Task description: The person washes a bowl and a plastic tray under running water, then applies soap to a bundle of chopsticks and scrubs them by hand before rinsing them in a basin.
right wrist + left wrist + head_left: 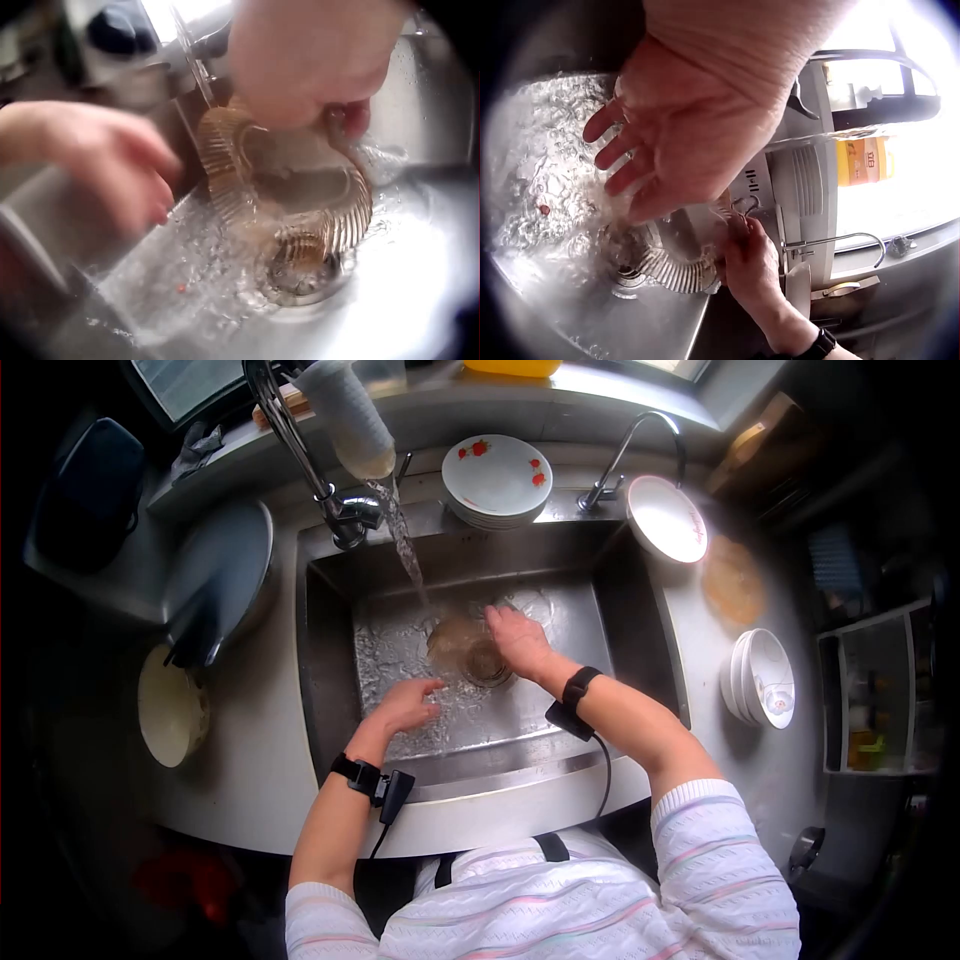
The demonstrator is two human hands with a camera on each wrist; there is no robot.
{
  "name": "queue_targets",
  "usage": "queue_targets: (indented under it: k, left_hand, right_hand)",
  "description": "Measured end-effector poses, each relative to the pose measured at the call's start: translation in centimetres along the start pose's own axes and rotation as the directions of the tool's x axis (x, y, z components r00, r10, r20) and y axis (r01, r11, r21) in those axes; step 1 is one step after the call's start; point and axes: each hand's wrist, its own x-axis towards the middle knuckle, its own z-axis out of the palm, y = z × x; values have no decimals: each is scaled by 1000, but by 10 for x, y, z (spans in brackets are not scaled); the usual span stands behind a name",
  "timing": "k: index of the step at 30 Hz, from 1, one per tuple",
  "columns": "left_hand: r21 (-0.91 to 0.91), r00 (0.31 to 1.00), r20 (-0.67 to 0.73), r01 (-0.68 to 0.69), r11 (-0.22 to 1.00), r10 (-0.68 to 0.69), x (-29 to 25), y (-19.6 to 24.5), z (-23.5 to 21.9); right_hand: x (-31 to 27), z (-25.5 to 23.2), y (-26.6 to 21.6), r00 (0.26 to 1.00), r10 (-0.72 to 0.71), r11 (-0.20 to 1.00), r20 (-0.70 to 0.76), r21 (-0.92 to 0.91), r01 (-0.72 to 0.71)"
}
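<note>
An amber, see-through ribbed glass dish (pixel 347 225) is tilted over the sink drain (pixel 307 289). My right hand (pixel 520 642) grips it by the upper rim; in the left wrist view its fingers and thumb pinch the edge of the dish (pixel 676 271). My left hand (pixel 403 706) is apart from the dish, to its left and low over the sink floor, with fingers extended and nothing in them. Running water (pixel 402 540) falls from the tap beside the dish. In the right wrist view the left hand (pixel 105 161) is blurred.
The steel sink (pixel 620 600) has moving water on its floor and a small red scrap. Flowered plates (pixel 498 478) are stacked behind it. On the right stand a white bowl (pixel 667 520) and several nested bowls (pixel 765 678). A large pan (pixel 225 570) and a cream bowl (pixel 170 710) sit left.
</note>
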Motion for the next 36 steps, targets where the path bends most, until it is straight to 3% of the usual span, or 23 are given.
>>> queue_targets:
  k: [4,5,7,8,9,11,12,13,15,17,19,20,21,22,25,27,29,31,33,35,36]
  left_hand:
    - [-67,962,-270,22,997,-39,5,-8,-10]
    - [-66,961,-273,15,998,-32,10,-5,-13]
    - [1,884,-459,-97,995,87,11,13,-29]
    - [100,853,-495,-134,986,166,13,21,-38]
    - [103,845,-512,-118,988,154,14,28,-48]
    - [470,698,-586,-121,874,412,18,42,-70]
    - [558,669,-577,-97,824,469,20,46,-83]
    - [639,637,-557,-82,765,534,23,54,-96]
    - [768,661,-469,-21,640,585,23,71,-119]
    - [821,670,-413,-20,571,618,45,80,-125]
    - [891,686,-319,-19,454,654,58,80,-156]
    - [892,678,-313,-29,450,665,63,84,-164]
    - [891,749,-298,-6,455,592,64,91,-171]
    - [889,812,-281,20,457,511,66,96,-175]
    - [902,845,-269,53,429,462,73,105,-180]
    - [902,835,-279,59,427,475,78,105,-181]
    - [833,818,-422,179,523,391,79,109,-183]
    - [819,832,-420,176,546,362,81,110,-188]
    - [774,844,-437,177,608,310,76,113,-186]
    - [754,831,-454,167,635,320,69,111,-180]
    - [735,803,-454,93,672,386,66,105,-176]
  right_hand:
    - [-13,-23,30,982,-72,996,-177,-73,60]
    - [-19,-28,38,981,-72,995,-181,-78,58]
    - [-31,-35,57,904,-6,1000,-428,-5,4]
    - [-39,-38,64,887,107,994,-449,61,-89]
    - [-48,-42,74,860,217,976,-462,127,-178]
    - [-71,-48,99,803,461,880,-379,312,-357]
    - [-83,-63,101,748,632,692,-203,581,-428]
    - [-96,-84,100,675,737,421,13,772,-475]
    - [-124,-111,104,594,791,126,150,909,-398]
    - [-151,-136,112,579,799,68,160,934,-351]
    - [-169,-149,129,523,824,-182,217,976,-118]
    - [-176,-158,136,539,813,-240,219,970,-32]
    - [-182,-161,151,529,818,-293,224,955,49]
    - [-181,-165,159,510,836,-315,205,939,140]
    - [-174,-170,188,476,863,-336,173,898,283]
    - [-165,-170,203,397,896,-364,197,840,403]
    - [-159,-164,215,382,903,-365,199,825,432]
    - [-152,-160,218,340,921,-345,190,803,486]
    - [-148,-155,211,383,907,-362,172,784,504]
    - [-146,-153,201,400,879,-429,260,798,424]
    - [-149,-141,207,440,860,-426,260,839,337]
